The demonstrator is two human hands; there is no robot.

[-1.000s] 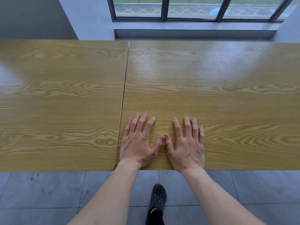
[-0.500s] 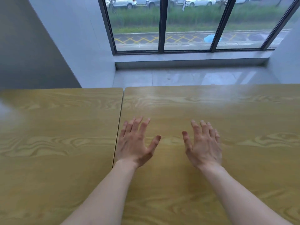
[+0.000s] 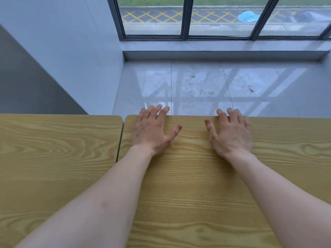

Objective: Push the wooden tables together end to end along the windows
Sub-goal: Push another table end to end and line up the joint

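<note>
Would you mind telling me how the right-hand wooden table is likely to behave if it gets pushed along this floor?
The right-hand table will probably move as one stiff slab: its top looks flat and rigid. It should slide rather than tip, since the tiled floor is glossy enough to mirror the window. With the left hand and right hand spread apart, it can likely be kept from swinging.

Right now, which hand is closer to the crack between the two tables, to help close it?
The left hand. It lies just beside the gap on the right table; the right hand sits farther along.
</note>
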